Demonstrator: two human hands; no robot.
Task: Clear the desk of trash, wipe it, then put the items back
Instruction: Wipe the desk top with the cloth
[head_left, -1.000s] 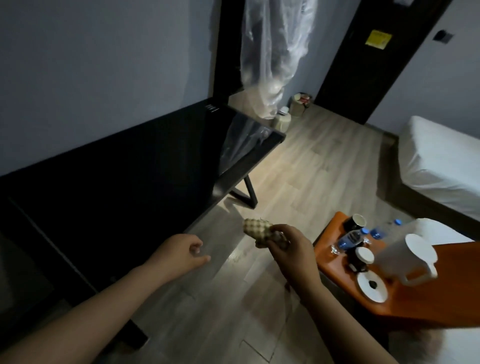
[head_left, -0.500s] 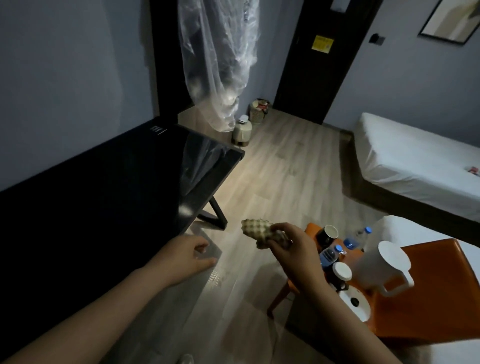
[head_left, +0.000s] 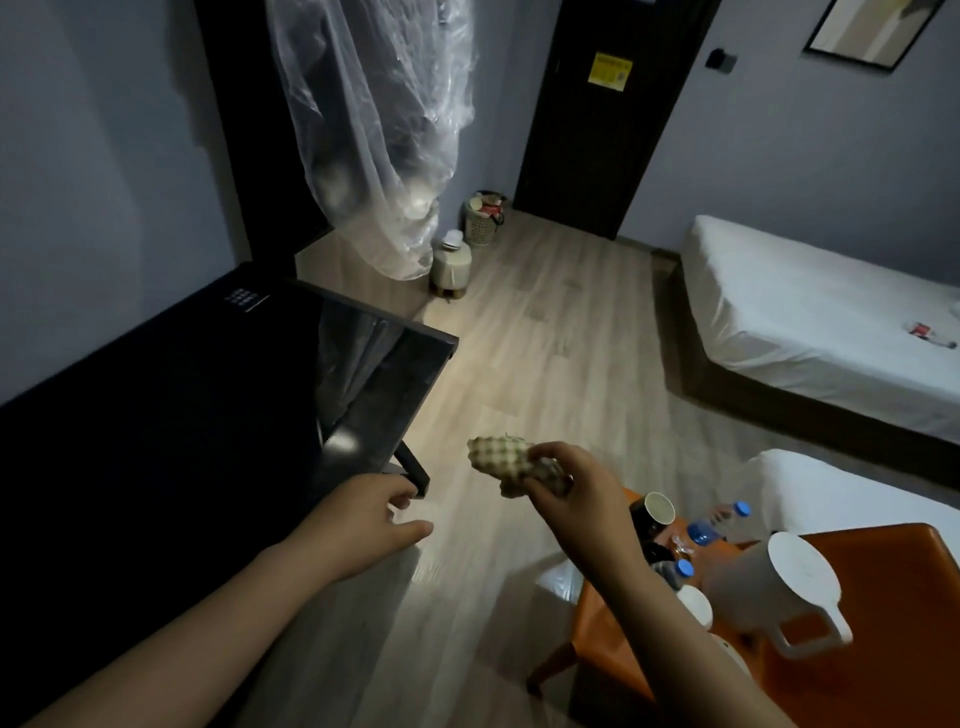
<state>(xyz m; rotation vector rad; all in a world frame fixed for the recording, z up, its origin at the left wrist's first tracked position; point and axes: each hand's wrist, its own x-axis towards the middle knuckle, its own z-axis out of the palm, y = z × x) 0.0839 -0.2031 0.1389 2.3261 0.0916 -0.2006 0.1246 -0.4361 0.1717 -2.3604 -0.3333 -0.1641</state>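
Observation:
The black glossy desk fills the left side, its top bare and reflective. My right hand grips a bunched checkered cloth in the air over the floor, right of the desk's corner. My left hand hovers beside the desk's front edge with relaxed fingers and holds nothing. On the orange chair at the lower right stand a white jug, a dark cup, blue-capped water bottles and a white-lidded cup.
A clear plastic bag hangs above the desk's far end. A small white kettle and a full trash basket stand on the wooden floor near the dark door. Two white beds lie at the right.
The view has swung up and to the right, bringing the door, trash basket and far bed into sight. Both hands keep their pose; the right still grips the cloth.

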